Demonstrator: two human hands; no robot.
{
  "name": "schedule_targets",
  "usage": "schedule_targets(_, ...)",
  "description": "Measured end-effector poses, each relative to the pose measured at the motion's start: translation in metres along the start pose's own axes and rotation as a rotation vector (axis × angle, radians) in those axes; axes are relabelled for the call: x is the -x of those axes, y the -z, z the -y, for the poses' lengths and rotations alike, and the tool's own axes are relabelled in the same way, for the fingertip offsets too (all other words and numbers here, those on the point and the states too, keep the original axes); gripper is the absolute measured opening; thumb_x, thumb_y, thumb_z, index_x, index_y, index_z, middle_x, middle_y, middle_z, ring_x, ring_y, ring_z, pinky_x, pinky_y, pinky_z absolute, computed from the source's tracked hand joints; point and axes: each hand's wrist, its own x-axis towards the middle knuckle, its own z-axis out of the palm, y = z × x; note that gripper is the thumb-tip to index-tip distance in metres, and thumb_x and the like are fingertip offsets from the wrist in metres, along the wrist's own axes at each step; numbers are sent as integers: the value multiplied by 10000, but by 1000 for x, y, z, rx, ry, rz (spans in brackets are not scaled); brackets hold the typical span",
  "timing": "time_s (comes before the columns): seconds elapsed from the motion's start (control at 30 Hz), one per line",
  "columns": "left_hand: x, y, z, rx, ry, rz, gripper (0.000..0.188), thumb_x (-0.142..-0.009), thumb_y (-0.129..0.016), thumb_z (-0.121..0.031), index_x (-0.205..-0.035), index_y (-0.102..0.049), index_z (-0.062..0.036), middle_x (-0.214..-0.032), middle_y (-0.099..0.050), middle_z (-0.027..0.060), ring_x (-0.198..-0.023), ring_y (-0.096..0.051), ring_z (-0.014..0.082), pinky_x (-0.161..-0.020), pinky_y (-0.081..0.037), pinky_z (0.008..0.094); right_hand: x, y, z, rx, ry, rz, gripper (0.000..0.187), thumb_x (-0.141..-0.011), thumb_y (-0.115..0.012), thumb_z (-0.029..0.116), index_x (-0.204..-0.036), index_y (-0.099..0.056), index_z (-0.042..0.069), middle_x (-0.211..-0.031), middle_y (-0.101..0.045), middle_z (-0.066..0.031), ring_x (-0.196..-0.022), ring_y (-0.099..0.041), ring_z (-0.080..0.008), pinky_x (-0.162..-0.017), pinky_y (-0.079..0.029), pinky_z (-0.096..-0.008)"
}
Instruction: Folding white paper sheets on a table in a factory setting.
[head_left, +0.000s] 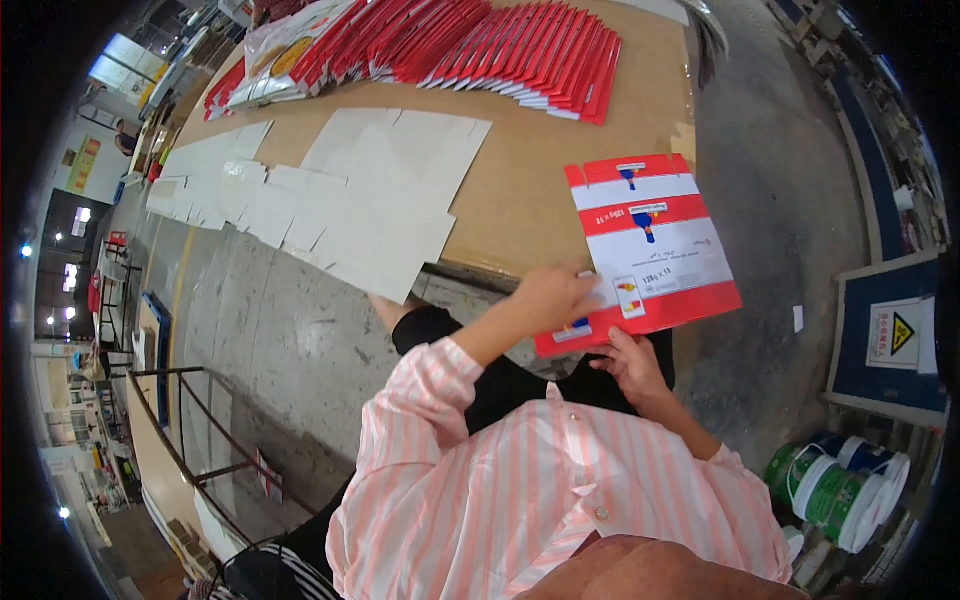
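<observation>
A flat printed carton [640,245], red and white with small blue pictures, slants across my lap, its far part over the table corner. My right hand [632,366] grips its near edge, thumb on top and the other fingers partly hidden underneath. At the carton's near left corner is my left hand [556,302], fingers curled together over a small end flap; the fingertips are partly out of sight. Left of the carton, plain pale cardboard sheets [385,190] lie overlapping on the brown table [530,190], some jutting past its near edge.
Along the table's far side leans a long row of folded red cartons [560,60], with a clear plastic bag [290,55] at its left. Green and white buckets [830,490] stand at the lower right, below a blue panel [890,340]. A metal-framed rack [190,440] is at the left.
</observation>
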Motion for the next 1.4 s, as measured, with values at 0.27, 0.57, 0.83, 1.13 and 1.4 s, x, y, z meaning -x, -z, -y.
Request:
schedule_targets(0.27, 1, 16, 65, 392, 215, -510, 220, -852, -596, -172, -1034, -634, -54, -993, -626, 161, -881, -598, 349, -747, -497, 418, -23, 93, 179, 815, 389, -79, 352, -803, -577, 84, -1151, -580, 30, -930, -657, -68, -798, -618, -125, -707, -493, -269)
schedule_targets(0.57, 2, -13, 98, -45, 311, -666, 216, -788, -610, -106, -997, -623, -56, -1026, -607, 85, -934, -545, 294, -794, -420, 412, -260, 92, 304, 909, 595, -384, 417, -744, -616, -10, -1160, -620, 6, -940, -671, -114, -788, -640, -168, -695, -518, -304)
schedule_targets(0.83, -10, -19, 93, 45, 280, -713, 175, -782, -602, -91, -947, -639, -45, -1026, -624, 87, -947, -555, 297, -817, -432, 414, -401, -53, 274, 1268, 680, -534, 423, -844, -523, 253, -1225, -564, 75, -1047, -641, -196, -877, -656, -303, -702, -510, -402)
schedule_targets(1.13, 18, -19, 115, 245, 261, -666, 175, -806, -618, -103, -970, -650, -54, -1035, -633, 119, -947, -570, 321, -831, -461, 399, -278, -22, 201, 1163, 442, 73, 544, -908, -570, 273, -1371, -393, 49, -600, -512, -9, -430, -476, -111, -380, -378, -283)
schedule_targets(1.4, 135, 39, 126, -379, 640, -404, 585, -757, -706, -253, -1293, -495, -149, -1299, -476, 161, -1165, -446, 402, -880, -451, 458, -69, -1, 111, 956, 206, 202, 376, -923, -572, 206, -1258, -527, 41, -1035, -585, -28, -818, -553, -101, -688, -472, -243)
